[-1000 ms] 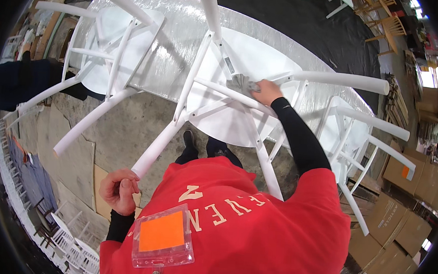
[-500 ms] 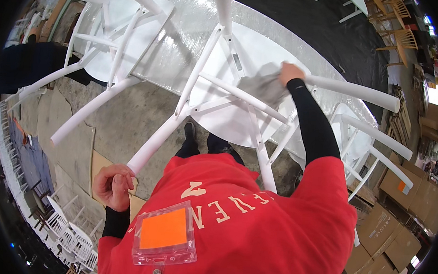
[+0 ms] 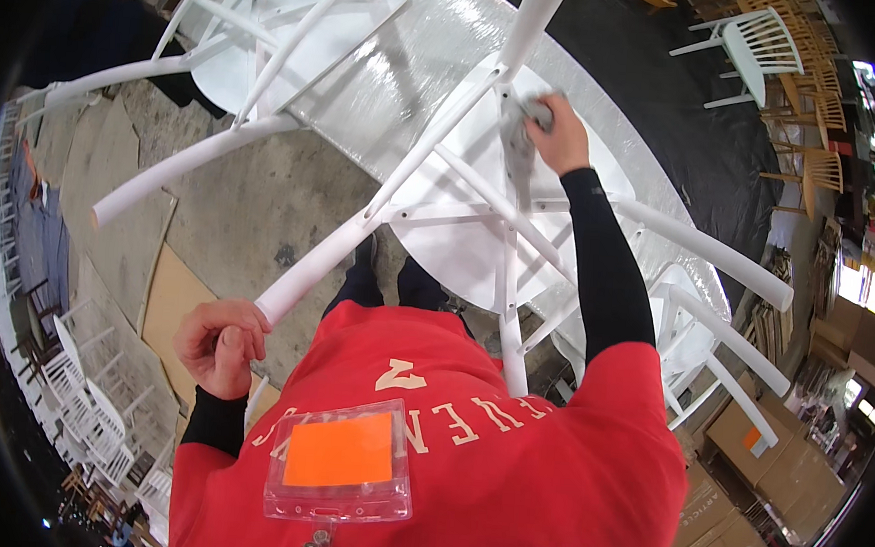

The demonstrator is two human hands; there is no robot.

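An upturned white chair (image 3: pixel 428 258) lies seat-down in front of me on a table (image 3: pixel 368 99) wrapped in clear plastic. Its legs and crossbars point up and outward. My left hand (image 3: pixel 221 345) is curled closed at the tip of the near-left chair leg (image 3: pixel 313 264). In my right hand (image 3: pixel 563 136) is a grey cloth (image 3: pixel 518 138), bunched under the fingers. The cloth hangs along the brace on the seat's underside, close to the base of the far leg. Part of the brace is hidden behind it.
Another upturned white chair (image 3: pixel 316 50) lies at the left, and one more (image 3: pixel 674 333) at the right. Wooden chairs (image 3: pixel 814 171) and a pale spindle-back chair (image 3: pixel 759 55) stand far right. Cardboard boxes (image 3: pixel 778 445) fill the lower right. White chairs (image 3: pixel 98 423) crowd the lower left.
My right hand has moved the cloth leftward and farther away, from the right part of the seat's underside to the brace. My left hand stays at the leg tip. The whole view has turned slightly.
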